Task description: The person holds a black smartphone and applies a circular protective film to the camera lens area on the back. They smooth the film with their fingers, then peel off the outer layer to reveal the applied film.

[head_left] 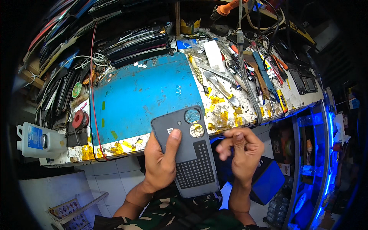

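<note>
My left hand (161, 161) grips a dark grey phone back cover (188, 142) by its left edge, the thumb lying flat on its inner face. Two large round camera holes (197, 130) pierce the cover's upper right, and the mat and bench show through them. A black dotted patch (197, 168) covers the lower part, with a small white label beside my thumb. Just right of the cover, and apart from it, is my right hand (245, 153). Its thumb presses against the curled index finger; anything pinched there is too small to make out. Some of its fingers are blurred.
Beyond my hands a blue work mat (145, 96) lies on the littered bench. Screwdrivers, tweezers and a yellow-handled brush (197, 73) crowd its right side. Stacked laptops (138, 42) stand behind. Far left are a white jug (38, 140) and a red solder spool (79, 119). Cables hang over the bench.
</note>
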A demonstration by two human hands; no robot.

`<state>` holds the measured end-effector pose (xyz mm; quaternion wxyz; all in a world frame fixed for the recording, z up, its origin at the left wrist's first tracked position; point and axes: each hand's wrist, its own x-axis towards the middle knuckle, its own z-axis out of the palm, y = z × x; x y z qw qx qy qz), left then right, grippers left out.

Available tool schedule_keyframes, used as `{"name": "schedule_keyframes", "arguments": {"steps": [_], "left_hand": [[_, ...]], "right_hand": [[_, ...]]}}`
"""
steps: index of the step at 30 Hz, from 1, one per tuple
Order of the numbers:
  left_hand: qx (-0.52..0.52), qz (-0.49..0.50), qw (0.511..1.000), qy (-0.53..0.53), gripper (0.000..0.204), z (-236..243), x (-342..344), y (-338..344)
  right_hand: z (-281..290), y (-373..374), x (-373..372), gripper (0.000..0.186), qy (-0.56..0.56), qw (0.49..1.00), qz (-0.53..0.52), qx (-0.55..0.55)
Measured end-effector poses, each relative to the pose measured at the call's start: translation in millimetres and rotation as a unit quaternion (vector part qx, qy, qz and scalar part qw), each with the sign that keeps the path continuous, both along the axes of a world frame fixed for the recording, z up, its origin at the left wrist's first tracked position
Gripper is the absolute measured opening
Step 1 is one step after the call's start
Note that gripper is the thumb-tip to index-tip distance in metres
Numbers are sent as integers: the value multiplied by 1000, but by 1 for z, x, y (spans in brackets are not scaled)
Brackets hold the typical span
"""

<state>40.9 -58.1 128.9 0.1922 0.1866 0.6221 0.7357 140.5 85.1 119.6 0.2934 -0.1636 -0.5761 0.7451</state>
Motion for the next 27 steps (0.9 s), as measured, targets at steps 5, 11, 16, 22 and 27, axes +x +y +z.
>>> {"name": "schedule_keyframes", "arguments": {"steps": [5,11,16,22,27], "left_hand": [[14,54,997,57,25,3,-7,4],[11,105,988,110,24,5,-14,0],[6,150,977,151,25,7,-7,7],[-44,146,967,205,23,8,0,-1],[-34,132,963,231,24,5,1,1]], "right_hand": [[-6,-14,1,11,-61,994,48,74],[-5,-17,1,11,-51,994,71,63],[4,-16,-5,9,-63,976,24,207],[14,-11,-16,8,-29,892,-26,450],[6,-12,-15,5,-75,900,-24,429]]}}
